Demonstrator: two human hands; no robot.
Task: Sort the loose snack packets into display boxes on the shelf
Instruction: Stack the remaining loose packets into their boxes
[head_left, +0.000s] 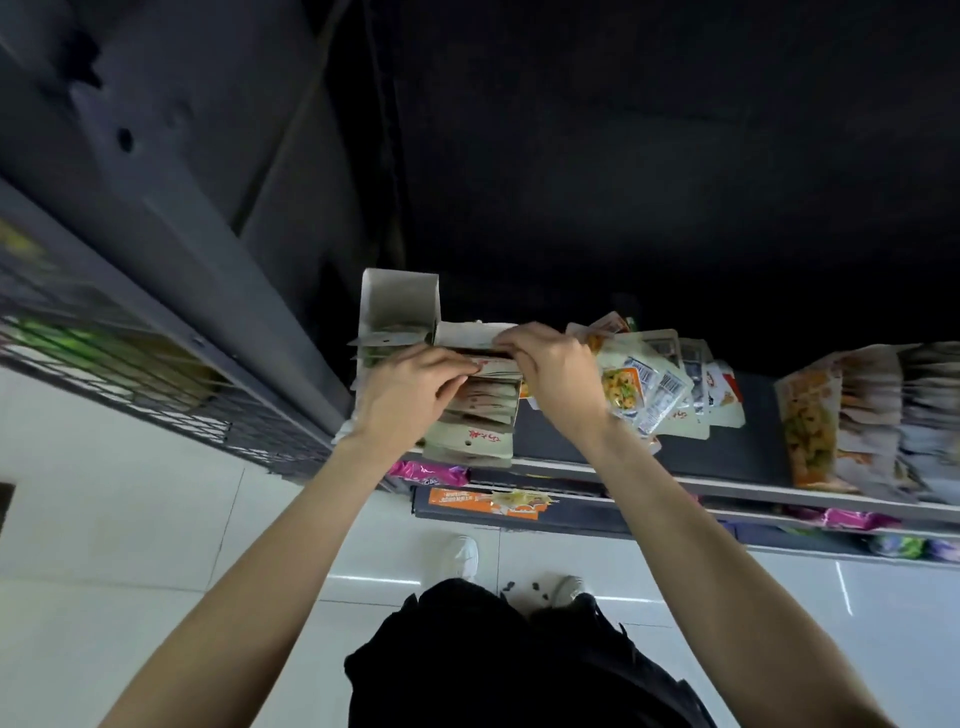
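A row of pale beige snack packets (480, 410) stands in an open display box (467, 449) on the shelf (727, 486). My left hand (410, 387) reaches in from the left, its fingers curled onto the packets near the back of the row. My right hand (545, 366) comes in from the right and pinches the top edge of the rearmost packets. A taller cardboard box (400, 306) with its flap up stands behind and to the left. Loose packets (654, 387) with orange pictures lie in a heap on the shelf just right of my right hand.
Another display box (852, 421) crammed with packets sits at the shelf's right end. Pink and orange goods show on lower shelves (488, 501). A grey wire-fronted rack (130, 364) runs along the left. White floor tiles (156, 545) and my shoes are below.
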